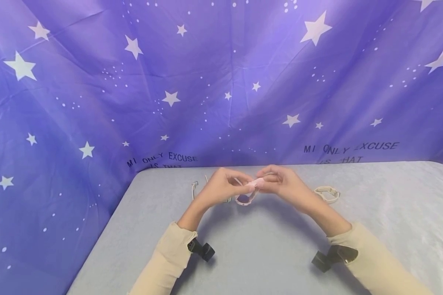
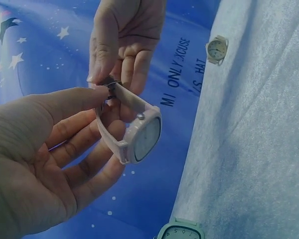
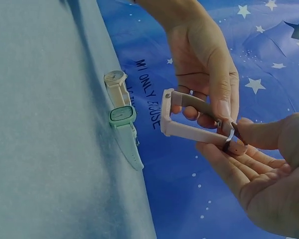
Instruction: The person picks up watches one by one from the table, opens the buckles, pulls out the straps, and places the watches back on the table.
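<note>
While two hands [image 1: 220, 186] [image 1: 282, 183] pinch one watch [image 2: 144, 137], apparently three others [image 3: 122, 114] [image 3: 115, 78] [image 2: 217, 50] lie near

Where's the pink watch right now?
In the head view, the pink watch is just right of centre, held between the left hand and the right hand, above the grey table.

Head view: high and wide, facing forward and down over a grey cloth-covered table [image 1: 266, 254] to a purple star-printed fabric backdrop [image 1: 206, 69] across the upper frame. Both wrist views: close, turned sideways opposite ways, sharing a pink square-cased watch [image 2: 147, 135] near mid-frame.
</note>
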Motion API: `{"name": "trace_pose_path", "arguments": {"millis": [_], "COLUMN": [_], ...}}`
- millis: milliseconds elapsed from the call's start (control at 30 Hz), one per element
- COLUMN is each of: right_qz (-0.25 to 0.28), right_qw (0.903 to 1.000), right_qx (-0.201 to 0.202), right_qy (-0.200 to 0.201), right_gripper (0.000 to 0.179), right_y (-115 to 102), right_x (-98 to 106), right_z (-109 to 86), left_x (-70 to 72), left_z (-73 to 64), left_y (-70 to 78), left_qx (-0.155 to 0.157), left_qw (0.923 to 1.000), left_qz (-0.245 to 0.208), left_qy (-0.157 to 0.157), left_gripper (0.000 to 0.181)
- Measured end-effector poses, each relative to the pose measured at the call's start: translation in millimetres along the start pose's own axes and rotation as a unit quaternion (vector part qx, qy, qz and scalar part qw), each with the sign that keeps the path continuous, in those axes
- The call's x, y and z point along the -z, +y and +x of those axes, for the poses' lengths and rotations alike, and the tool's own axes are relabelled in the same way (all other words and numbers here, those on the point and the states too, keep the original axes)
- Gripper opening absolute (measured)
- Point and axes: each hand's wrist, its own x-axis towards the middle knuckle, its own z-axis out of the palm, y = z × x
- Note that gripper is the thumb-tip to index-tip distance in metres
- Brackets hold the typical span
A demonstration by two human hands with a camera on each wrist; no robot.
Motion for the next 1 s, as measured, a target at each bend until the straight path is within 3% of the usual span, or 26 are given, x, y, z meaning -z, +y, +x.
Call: {"name": "trace_pose_path", "arguments": {"millis": [267, 767, 1000], "right_qz": [-0.070, -0.004, -0.043], "right_qw": [0.9968, 0.9998, 0.9987], "right_qx": [0.029, 0.009, 0.023], "right_qy": [0.023, 0.016, 0.017], "right_gripper": [0.023, 0.024, 0.027], "right_y": [-3.0, -5.1, -4.3], "right_x": [-4.2, -2.9, -2.7], "right_z": [-3.5, -2.4, -3.1], "left_x": [-4.6, -3.5, -3.5], "left_z": [0.1, 0.3, 0.3], "left_y": [3.7, 1.8, 3.7], "left_qx": [-0.004, -0.016, -0.018], "left_qw": [0.9994, 0.9993, 0.9983], "left_qz": [0.033, 0.032, 0.054], "left_qy": [0.005, 0.013, 0.010], "left_gripper": [0.021, 0.019, 0.019]}}
